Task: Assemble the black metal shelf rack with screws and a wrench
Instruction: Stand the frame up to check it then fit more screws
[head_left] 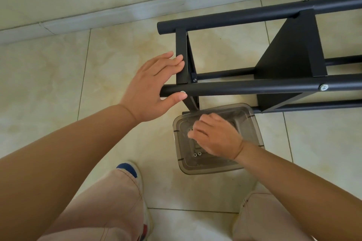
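Black rack (274, 84): L hand (154, 88) spread on it, R hand (215, 139) curled in tub (252, 121), contents unclear.

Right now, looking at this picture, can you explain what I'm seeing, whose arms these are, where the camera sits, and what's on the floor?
The one picture comes from a camera worn on a person's head, looking down at their own arms and legs. A black rack lies on its side on the tile floor. The left hand rests open against the rack's end, fingers straight on a panel and thumb by a tube. The right hand reaches into a clear tub on the floor, fingers curled; whether it holds anything is hidden. Two small nuts lie in the tub. No wrench shows.
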